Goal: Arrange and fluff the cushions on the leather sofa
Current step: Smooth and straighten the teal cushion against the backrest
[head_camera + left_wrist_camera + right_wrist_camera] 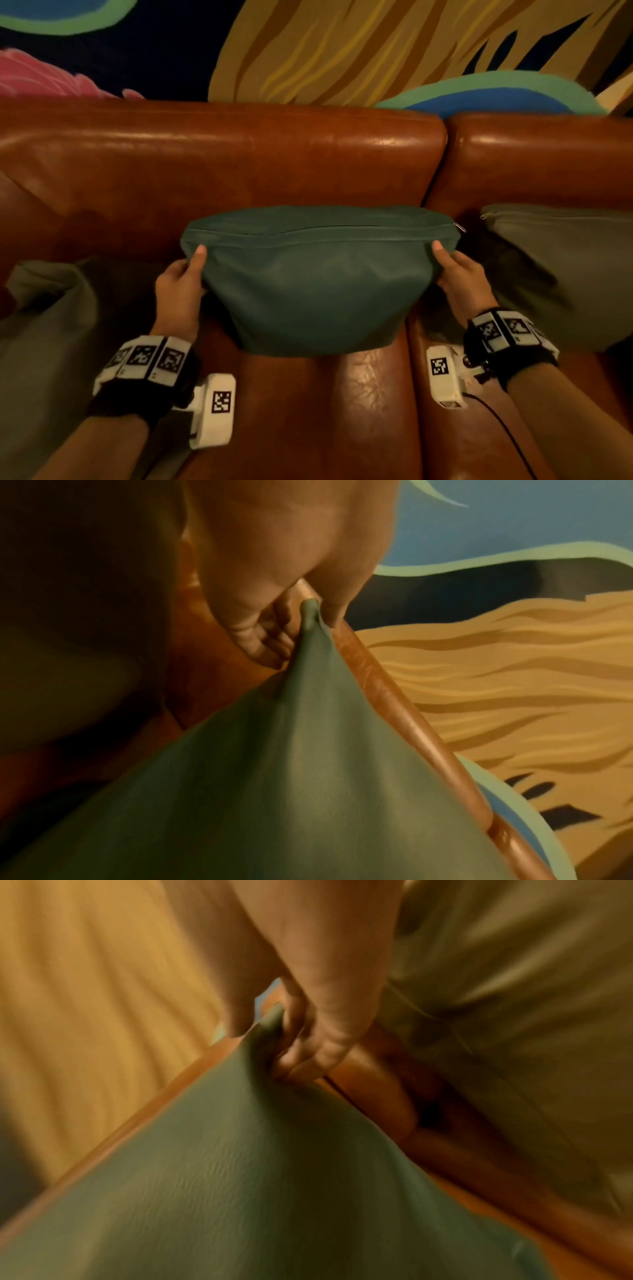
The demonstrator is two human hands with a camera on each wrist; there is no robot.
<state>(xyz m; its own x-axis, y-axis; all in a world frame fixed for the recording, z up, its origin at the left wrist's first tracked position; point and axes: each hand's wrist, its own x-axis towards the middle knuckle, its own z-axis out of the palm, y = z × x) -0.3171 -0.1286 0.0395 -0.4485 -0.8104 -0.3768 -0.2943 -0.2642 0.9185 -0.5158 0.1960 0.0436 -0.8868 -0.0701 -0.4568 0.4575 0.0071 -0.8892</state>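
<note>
- Head view, nearest: two bare forearms reach forward, each wrist wrapped in a black band carrying white blocks printed with black square markers (150,358).
- Beyond them, the left hand (178,294) pinches the upper left corner of a teal, smooth-fabric cushion (318,284), thumb lying on the front face and fingers curled behind.
- The right hand (460,275) grips the opposite upper corner the same way, thumb on the front and fingers tucked behind.
- Left wrist view shows the corner bunched into a peak between thumb and curled fingers (270,642); right wrist view, though blurred, shows the fingers (308,1047) folded round the fabric edge.
- The teal cushion stands upright at the middle of the brown leather sofa (219,164), straddling the gap between two seat pads, its zipped edge uppermost near the backrest.
- An olive-grey cushion (48,329) lies to the left, and another grey-green cushion (561,270) leans on the right.
- Farthest back, behind the sofa, a painted mural (359,51) shows tan, blue, green and pink shapes.
</note>
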